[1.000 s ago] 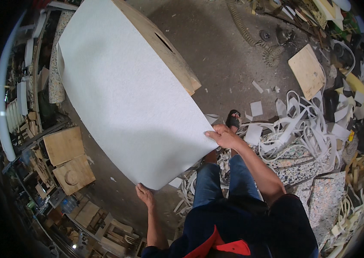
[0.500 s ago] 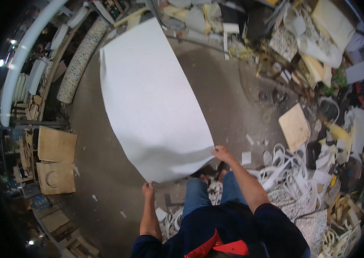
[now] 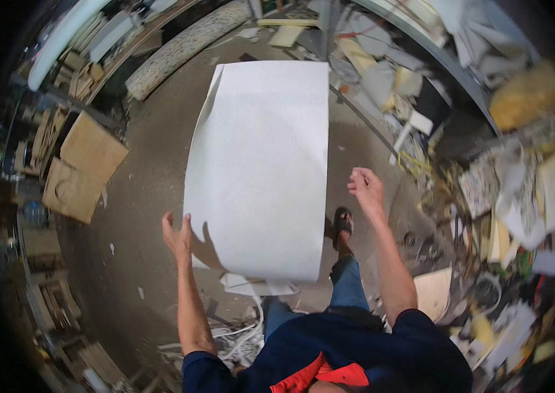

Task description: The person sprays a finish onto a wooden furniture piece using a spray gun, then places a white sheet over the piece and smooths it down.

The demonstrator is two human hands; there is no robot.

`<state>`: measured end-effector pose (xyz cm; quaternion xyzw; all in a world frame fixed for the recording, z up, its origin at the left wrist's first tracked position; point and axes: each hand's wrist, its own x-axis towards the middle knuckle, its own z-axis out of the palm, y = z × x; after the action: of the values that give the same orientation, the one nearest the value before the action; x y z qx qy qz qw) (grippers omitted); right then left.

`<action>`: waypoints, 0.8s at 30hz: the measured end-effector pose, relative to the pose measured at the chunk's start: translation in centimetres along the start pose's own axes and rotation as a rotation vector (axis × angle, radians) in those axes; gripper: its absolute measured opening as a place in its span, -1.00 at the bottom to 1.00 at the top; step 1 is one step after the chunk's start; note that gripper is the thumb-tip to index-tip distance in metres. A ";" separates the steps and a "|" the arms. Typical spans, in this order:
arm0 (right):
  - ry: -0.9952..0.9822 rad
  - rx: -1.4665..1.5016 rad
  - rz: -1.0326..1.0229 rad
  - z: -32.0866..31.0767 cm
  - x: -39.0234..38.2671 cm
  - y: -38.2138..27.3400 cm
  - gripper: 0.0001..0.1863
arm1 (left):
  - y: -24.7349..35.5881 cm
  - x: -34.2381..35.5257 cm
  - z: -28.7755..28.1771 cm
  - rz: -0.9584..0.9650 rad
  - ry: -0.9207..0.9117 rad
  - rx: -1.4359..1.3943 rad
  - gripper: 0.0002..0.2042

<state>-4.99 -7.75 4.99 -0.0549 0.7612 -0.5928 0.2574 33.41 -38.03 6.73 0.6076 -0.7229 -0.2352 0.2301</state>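
A large white sheet, perhaps foam, lies before me, its far left edge curled up and its near edge a little bowed. Beside the sheet's left edge is my left hand, open, with thumb and fingers apart; its thumb is close to the edge, and I cannot tell if it touches. My right hand hovers off the right edge, fingers loosely bent and nothing in them. A smaller white piece shows just under the sheet's near edge.
Brown boards lie at the left by shelving. A speckled foam roll rests at the far left. Foam scraps heap up beyond a metal rail at the far right. White strips tangle near my legs; my sandalled foot is right of the sheet.
Both hands have let go of the sheet's near corners. My right hand has moved up and away from it. The view has turned, and the sheet now sits straighter before me.
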 end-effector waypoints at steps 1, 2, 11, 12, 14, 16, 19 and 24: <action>-0.022 0.003 -0.055 1.0 4.5 -1.7 -0.72 | 2.6 1.4 1.8 0.059 0.054 0.019 -0.43; -0.052 -0.032 -0.043 1.7 7.7 -2.7 -0.72 | 4.9 2.7 3.5 0.030 0.052 0.030 -0.43; -0.282 -0.081 -0.020 3.3 18.9 -7.7 -0.72 | 19.2 15.8 16.3 0.255 0.182 0.294 -0.54; -0.289 -0.070 0.006 2.9 19.2 -8.1 -0.72 | 20.1 17.1 17.3 0.271 0.190 0.316 -0.56; -0.315 -0.087 0.060 2.8 20.0 -8.9 -0.72 | 21.4 19.9 19.3 0.300 0.226 0.369 -0.58; -0.384 -0.113 0.097 3.3 20.7 -9.5 -0.73 | 22.0 22.3 20.7 0.303 0.260 0.457 -0.60; -0.449 -0.179 0.142 4.8 21.8 -10.0 -0.72 | 22.3 25.6 22.8 0.373 0.290 0.545 -0.66; -0.495 -0.262 0.162 6.0 24.0 -11.1 -0.75 | 22.1 30.2 24.9 0.387 0.237 0.692 -0.86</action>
<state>-25.42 -25.54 6.50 -0.1698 0.7473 -0.4354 0.4723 -3.70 -62.98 2.31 0.5249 -0.8286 0.1412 0.1339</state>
